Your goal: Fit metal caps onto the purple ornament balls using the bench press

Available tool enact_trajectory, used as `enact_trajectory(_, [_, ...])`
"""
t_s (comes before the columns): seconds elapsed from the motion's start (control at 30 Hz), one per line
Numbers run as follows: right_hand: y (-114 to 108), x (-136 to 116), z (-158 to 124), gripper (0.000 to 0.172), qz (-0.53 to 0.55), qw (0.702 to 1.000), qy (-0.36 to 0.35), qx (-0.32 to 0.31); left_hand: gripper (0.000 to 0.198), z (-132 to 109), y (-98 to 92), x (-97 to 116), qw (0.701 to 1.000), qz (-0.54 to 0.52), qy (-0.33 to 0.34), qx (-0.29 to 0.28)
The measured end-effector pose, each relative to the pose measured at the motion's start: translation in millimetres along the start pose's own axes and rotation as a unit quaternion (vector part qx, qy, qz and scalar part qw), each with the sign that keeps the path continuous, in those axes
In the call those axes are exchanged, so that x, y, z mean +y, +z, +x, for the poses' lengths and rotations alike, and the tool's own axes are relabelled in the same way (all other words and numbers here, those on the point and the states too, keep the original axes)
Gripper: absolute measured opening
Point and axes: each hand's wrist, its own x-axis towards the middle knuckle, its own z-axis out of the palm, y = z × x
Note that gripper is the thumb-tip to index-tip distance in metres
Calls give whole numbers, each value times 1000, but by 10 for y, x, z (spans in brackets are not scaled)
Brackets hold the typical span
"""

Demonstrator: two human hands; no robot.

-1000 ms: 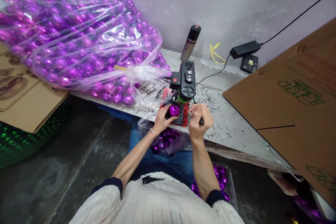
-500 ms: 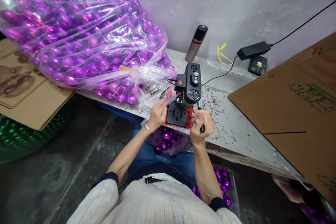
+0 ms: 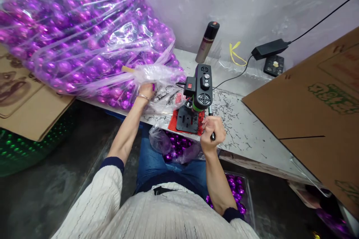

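My right hand (image 3: pixel 213 132) is wrapped round the black-ended lever handle (image 3: pixel 213 136) of a small black bench machine (image 3: pixel 203 86). The machine has round vents, buttons and a red switch; below is its slotted base plate (image 3: pixel 186 120) on a red mat (image 3: pixel 173 122). My left hand (image 3: pixel 146 91) is at the gathered mouth of a large clear plastic bag (image 3: pixel 157 73), fingers curled and partly hidden. A shiny purple bauble (image 3: pixel 153 87) shows at its fingertips. More purple baubles (image 3: pixel 84 48) fill the bag.
Black scraps (image 3: pixel 232 119) litter the white table. Behind stand a spray can (image 3: pixel 206 43), a yellow tie (image 3: pixel 235 54) and a power adapter (image 3: pixel 269 49). A cardboard box (image 3: pixel 316 112) flanks the right. An open bag of purple baubles (image 3: pixel 179 145) hangs at my lap.
My left hand has moved from beside the machine's base leftward to the large bag's mouth. My right hand stays on the lever handle. The view has shifted slightly.
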Motion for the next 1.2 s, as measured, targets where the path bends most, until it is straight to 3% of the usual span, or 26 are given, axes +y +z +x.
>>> enact_trajectory(0.07, [-2, 6, -2, 30, 6, 1000, -2, -3, 48, -165, -17, 51, 998, -59, 12, -15])
enact_trajectory(0.13, [-4, 15, -4, 30, 10, 1000, -1, -8, 67, -407, 14, 117, 978, -201, 20, -44])
enact_trajectory(0.2, [-5, 19, 4, 29, 13, 1000, 3, -13, 73, -688, 101, 189, 922, -378, 9, -83])
enact_trajectory(0.27, [-9, 14, 27, 30, 16, 1000, 4, -15, 72, -952, 232, 259, 847, -517, -19, -125])
enact_trajectory(0.33, [-16, 1, 59, 30, 20, 1000, 1, -17, 73, -1155, 382, 320, 783, -597, -52, -165])
enact_trajectory(0.4, [-23, -10, 87, 30, 22, 1000, -4, -18, 74, -1291, 528, 375, 751, -633, -74, -175])
enact_trajectory(0.57, [-36, -15, 114, 29, 22, 999, -13, -27, 70, -1480, 773, 501, 745, -650, -85, -121])
enact_trajectory(0.73, [-38, -12, 127, 28, 19, 999, -28, -31, 61, -1601, 805, 562, 728, -668, -102, -114])
enact_trajectory(0.93, [-42, -10, 121, 27, 6, 999, -30, -35, 40, -1547, 779, 580, 658, -711, -203, -140])
enact_trajectory(1.0, [-42, -10, 115, 27, 4, 999, -31, -35, 40, -1518, 777, 594, 650, -714, -223, -138])
enact_trajectory(1.1, [-42, -13, 114, 27, 2, 999, -34, -35, 40, -1492, 800, 623, 678, -693, -214, -118])
enact_trajectory(1.2, [-44, -17, 120, 28, -1, 999, -40, -35, 44, -1480, 859, 649, 736, -644, -182, -103])
